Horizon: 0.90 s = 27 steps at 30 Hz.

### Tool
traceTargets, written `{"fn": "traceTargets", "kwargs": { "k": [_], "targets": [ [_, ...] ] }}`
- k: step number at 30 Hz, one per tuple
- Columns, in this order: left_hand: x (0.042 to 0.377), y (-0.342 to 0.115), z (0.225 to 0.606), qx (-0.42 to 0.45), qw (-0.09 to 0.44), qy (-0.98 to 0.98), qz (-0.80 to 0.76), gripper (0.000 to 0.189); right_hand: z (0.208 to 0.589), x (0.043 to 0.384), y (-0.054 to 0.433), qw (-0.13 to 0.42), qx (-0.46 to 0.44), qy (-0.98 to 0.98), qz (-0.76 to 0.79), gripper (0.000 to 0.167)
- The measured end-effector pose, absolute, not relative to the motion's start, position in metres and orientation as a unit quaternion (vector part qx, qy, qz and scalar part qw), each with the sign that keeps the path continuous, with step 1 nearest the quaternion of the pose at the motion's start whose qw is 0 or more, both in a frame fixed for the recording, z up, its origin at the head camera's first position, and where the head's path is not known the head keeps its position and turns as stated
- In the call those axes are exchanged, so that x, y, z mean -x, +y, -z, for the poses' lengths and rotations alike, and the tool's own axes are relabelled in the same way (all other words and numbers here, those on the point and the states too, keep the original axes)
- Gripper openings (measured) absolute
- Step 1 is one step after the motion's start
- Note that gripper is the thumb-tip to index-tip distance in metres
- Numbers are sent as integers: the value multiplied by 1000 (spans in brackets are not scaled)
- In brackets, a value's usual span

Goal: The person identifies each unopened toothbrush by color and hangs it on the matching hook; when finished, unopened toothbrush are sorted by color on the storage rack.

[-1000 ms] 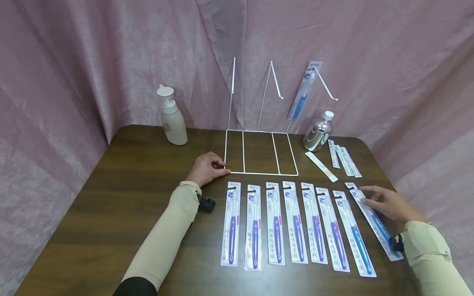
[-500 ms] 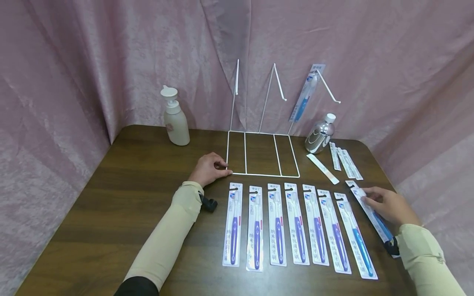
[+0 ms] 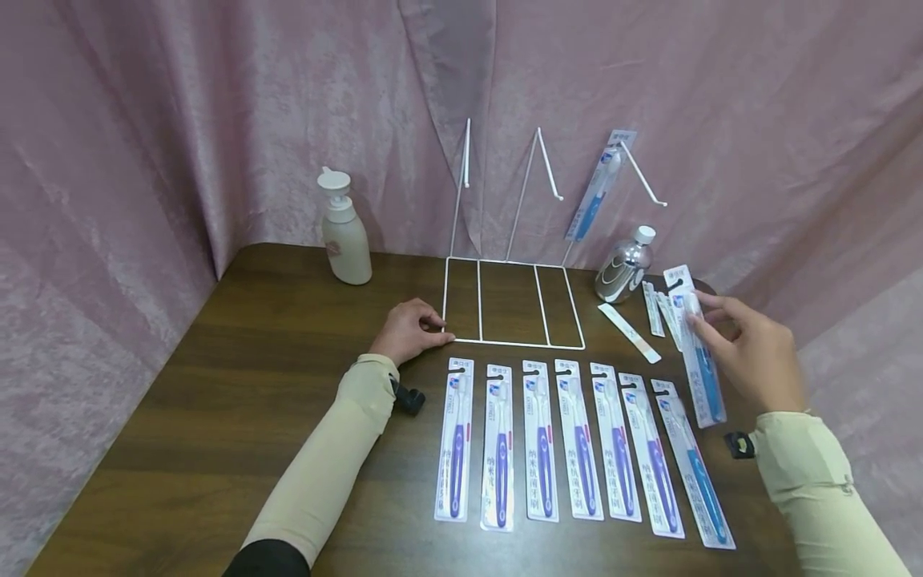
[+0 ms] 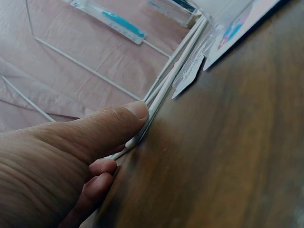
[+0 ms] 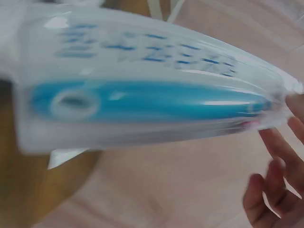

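Note:
My left hand [image 3: 409, 330] pinches the front-left corner of a white wire display rack [image 3: 519, 344]. In the left wrist view its thumb [image 4: 118, 121] presses the wire from above. My right hand [image 3: 764, 361] holds a packaged blue toothbrush [image 3: 705, 385] by its upper part, raised over the table's right side. That toothbrush [image 5: 152, 99] fills much of the right wrist view, blurred. Another blue toothbrush pack [image 3: 594, 188] hangs on the rack's right hook. Several purple toothbrush packs [image 3: 541, 441] lie in a row in front of the rack, with a blue one [image 3: 695, 469] at the right end.
A pump bottle [image 3: 346, 244] stands at the back left of the brown table [image 3: 238, 385]. By the rack's right side is a silvery bottle with a white cap [image 3: 623, 268]. Narrow white packets [image 3: 629, 332] lie near it. Pink curtains [image 3: 216, 120] surround the table.
My right hand has lifted the rightmost blue toothbrush pack off the table and carried it up toward the back. The left hand stays on the rack's corner. The head view has shifted slightly.

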<state>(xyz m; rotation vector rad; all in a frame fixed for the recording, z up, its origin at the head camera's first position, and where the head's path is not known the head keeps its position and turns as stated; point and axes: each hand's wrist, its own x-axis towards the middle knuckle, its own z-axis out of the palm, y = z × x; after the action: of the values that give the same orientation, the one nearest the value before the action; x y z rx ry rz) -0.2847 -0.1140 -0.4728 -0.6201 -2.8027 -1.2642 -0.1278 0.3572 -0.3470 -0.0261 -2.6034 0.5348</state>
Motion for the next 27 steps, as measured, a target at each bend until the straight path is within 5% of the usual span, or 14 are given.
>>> {"fn": "traceTargets", "kwargs": {
  "k": [6,12,27],
  "targets": [
    [283,-113,472,192,-3,-896,401,24,320,144,318,392,-81,-900,-172,46],
    [281,-112,468,183,-6,-898,401,23,307,163,297,471,-97,-856,-191,42],
    [280,-111,468,173,-18,-895,411,22,303,185,281,488,-28,-843,-226,37]
  ]
}}
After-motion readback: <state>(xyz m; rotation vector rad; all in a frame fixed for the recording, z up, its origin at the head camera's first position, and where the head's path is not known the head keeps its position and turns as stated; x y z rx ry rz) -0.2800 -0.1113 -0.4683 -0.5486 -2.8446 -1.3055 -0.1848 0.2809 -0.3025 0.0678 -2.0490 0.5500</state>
